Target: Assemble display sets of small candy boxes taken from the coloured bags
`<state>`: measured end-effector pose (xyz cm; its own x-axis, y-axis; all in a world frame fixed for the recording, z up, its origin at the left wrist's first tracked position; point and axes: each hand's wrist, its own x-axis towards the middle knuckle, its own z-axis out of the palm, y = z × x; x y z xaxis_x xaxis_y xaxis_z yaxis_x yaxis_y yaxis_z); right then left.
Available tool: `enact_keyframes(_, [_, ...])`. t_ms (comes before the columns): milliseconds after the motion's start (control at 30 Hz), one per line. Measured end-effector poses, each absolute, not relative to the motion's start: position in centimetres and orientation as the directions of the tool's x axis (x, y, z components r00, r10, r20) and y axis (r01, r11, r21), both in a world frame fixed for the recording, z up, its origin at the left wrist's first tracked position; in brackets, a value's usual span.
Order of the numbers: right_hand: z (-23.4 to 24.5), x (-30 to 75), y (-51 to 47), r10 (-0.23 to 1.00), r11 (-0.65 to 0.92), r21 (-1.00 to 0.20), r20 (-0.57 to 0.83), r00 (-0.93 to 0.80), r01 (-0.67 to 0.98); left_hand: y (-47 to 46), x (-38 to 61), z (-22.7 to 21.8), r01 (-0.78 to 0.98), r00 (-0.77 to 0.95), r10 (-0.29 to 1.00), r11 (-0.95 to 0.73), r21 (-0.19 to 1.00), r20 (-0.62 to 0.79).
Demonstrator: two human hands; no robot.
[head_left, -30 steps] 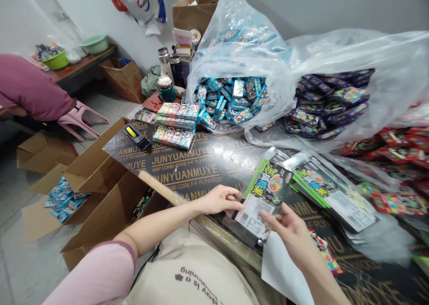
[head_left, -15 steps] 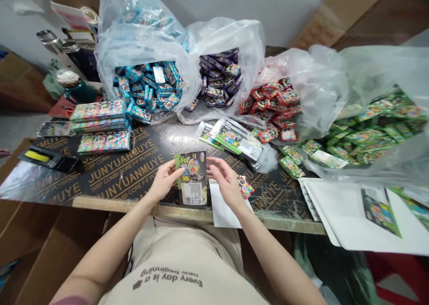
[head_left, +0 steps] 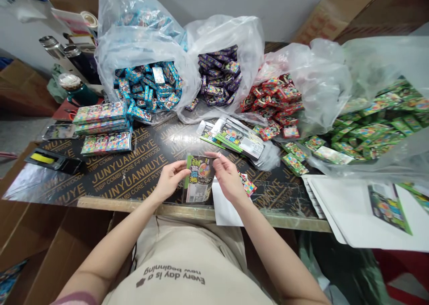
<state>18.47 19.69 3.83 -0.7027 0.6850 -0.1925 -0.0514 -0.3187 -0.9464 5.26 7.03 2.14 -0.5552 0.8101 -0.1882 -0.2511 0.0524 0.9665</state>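
Observation:
Both hands hold one flat printed pouch [head_left: 200, 178], black and green with a white label low on its face, upright over the near edge of the black plywood table [head_left: 134, 171]. My left hand [head_left: 172, 178] pinches its left edge. My right hand [head_left: 228, 177] grips its top right corner. A fanned stack of the same pouches [head_left: 234, 137] lies just beyond. Small colourful packets [head_left: 248, 186] lie by my right wrist on a white sheet [head_left: 223, 206].
Clear plastic bags at the back hold blue boxes [head_left: 147, 88], purple boxes [head_left: 217, 77], red boxes [head_left: 273, 97] and green boxes [head_left: 378, 126]. Display cartons [head_left: 102, 117] are stacked left, beside a black tool [head_left: 53, 160]. White sheets [head_left: 351, 206] lie right. Cardboard boxes [head_left: 30, 233] stand below the table.
My view swung right from the left end of the table to its middle. The pouch, tilted a second ago, now stands upright between both hands, my right hand risen to its top corner.

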Motion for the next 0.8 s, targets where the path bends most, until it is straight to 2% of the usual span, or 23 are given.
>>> enact_keyframes(133, [5.1,17.6,19.6,0.71,-0.492,-0.854,-0.28,-0.646,-0.17,7.2,6.2,3.2,-0.343,-0.547,0.807,0.024,0.939,-0.22])
enact_keyframes(233, [5.9,17.5,19.6,0.627,-0.598,-0.788,-0.344,-0.699,-0.149,7.6,6.6,4.3,-0.534,-0.588,0.745,-0.067,0.843,-0.314])
enact_keyframes(333, [5.9,17.7,19.6,0.547,-0.669,-0.735,-0.39,-0.741,-0.107,8.1,6.7,5.1,-0.64,-0.575,0.72,-0.102,0.762,-0.387])
enact_keyframes(500, [5.0,17.9,19.4,0.606,-0.665,-0.725,-0.383,-0.697,-0.181,8.1,6.8,5.6,-0.746,-0.493,0.767,-0.131,0.653,-0.41])
enact_keyframes(633, [4.4,17.8,19.1,0.673,-0.621,-0.742,-0.342,-0.655,-0.251,8.3,6.9,5.6,-0.719,-0.512,0.756,-0.118,0.685,-0.407])
enact_keyframes(700, [4.3,17.8,19.3,0.661,-0.634,-0.741,-0.372,-0.652,-0.22,8.6,6.7,5.8,-0.737,-0.482,0.765,-0.089,0.67,-0.427])
enact_keyframes(800, [4.3,17.8,19.9,0.578,-0.673,-0.731,-0.426,-0.696,-0.112,9.0,6.3,6.1,-0.738,-0.482,0.763,-0.088,0.669,-0.431])
